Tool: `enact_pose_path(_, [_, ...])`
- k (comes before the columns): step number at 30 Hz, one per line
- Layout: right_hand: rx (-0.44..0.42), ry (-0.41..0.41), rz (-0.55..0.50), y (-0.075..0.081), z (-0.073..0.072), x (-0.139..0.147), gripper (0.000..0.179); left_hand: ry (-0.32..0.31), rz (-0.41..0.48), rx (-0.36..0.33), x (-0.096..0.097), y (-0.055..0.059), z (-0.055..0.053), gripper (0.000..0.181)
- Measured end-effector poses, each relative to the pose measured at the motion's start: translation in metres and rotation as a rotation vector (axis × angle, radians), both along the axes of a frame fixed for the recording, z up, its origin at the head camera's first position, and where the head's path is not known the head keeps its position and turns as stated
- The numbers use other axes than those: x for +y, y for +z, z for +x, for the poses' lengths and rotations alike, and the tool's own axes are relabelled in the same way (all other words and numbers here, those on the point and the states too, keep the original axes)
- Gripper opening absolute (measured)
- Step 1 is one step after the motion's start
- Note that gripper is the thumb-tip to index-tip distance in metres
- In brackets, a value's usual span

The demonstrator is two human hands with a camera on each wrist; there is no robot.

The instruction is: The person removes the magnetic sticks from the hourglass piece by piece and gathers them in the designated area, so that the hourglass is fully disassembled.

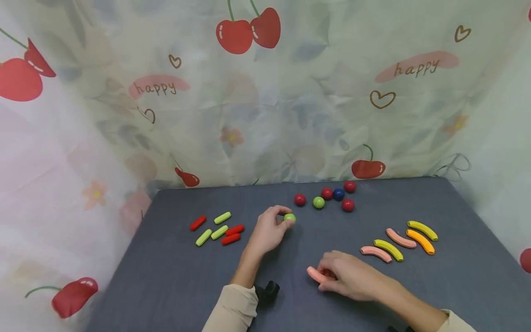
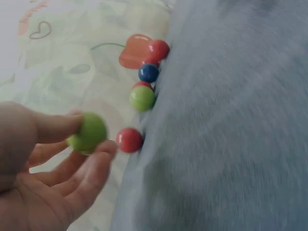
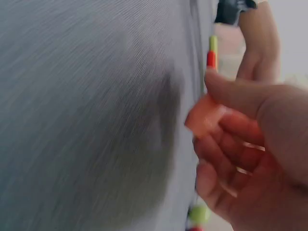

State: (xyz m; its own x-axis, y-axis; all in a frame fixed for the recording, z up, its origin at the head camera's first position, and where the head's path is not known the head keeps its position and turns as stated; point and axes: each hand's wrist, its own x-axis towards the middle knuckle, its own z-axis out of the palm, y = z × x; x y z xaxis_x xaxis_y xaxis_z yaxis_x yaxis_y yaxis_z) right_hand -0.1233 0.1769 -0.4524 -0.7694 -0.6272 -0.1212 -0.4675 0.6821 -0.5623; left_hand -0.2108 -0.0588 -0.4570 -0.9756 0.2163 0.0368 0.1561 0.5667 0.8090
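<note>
My left hand point(image 1: 267, 230) pinches a glossy green ball point(image 1: 289, 218) between thumb and fingertips, near the middle of the table. In the left wrist view the same green ball point(image 2: 88, 134) shows large between the thumb and fingers. Lower and to the right, my right hand point(image 1: 350, 276) pinches a pink curved tube point(image 1: 317, 275) by one end. The right wrist view shows that pink tube point(image 3: 204, 117) blurred, with the thumb on one side and fingers on the other. Whether the tube touches the table is hard to tell.
Beyond the left hand lie several balls: red point(image 1: 300, 199), green point(image 1: 318, 202) and blue point(image 1: 338, 194). Short red sticks point(image 1: 198, 223) and light green sticks point(image 1: 203, 238) lie at left. Pink, yellow and orange curved tubes point(image 1: 421, 242) lie at right. A patterned curtain point(image 1: 269, 115) borders the dark table point(image 1: 166, 286).
</note>
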Motion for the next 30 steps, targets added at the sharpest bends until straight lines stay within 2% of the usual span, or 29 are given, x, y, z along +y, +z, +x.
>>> enact_pose_path(4, [0.106, -0.145, 0.085, 0.003, 0.005, 0.03, 0.023, -0.022, -0.093, 0.008, 0.017, 0.002, -0.013, 0.042])
enact_pose_path(8, [0.194, -0.199, 0.127, 0.006, 0.008, 0.064, 0.022, -0.009, -0.233, 0.097, 0.037, 0.003, -0.033, 0.042])
enact_pose_path(12, [0.174, -0.231, 0.103, 0.005, 0.012, 0.09, 0.026, 0.01, -0.376, 0.188, 0.051, 0.0, -0.05, 0.039])
enact_pose_path(16, [0.169, -0.28, 0.152, 0.004, 0.012, 0.102, 0.027, 0.047, -0.477, 0.255, 0.058, -0.006, -0.06, 0.038])
enact_pose_path(20, [0.196, -0.287, 0.191, 0.001, 0.011, 0.105, 0.029, 0.074, -0.528, 0.286, 0.061, -0.012, -0.063, 0.038])
enact_pose_path(25, [0.235, -0.307, 0.2, -0.007, 0.01, 0.102, 0.029, 0.078, -0.541, 0.307, 0.06, -0.012, -0.062, 0.04])
enact_pose_path(30, [0.356, -0.337, 0.175, -0.004, 0.011, 0.098, 0.031, 0.073, -0.51, 0.303, 0.059, -0.009, -0.059, 0.041])
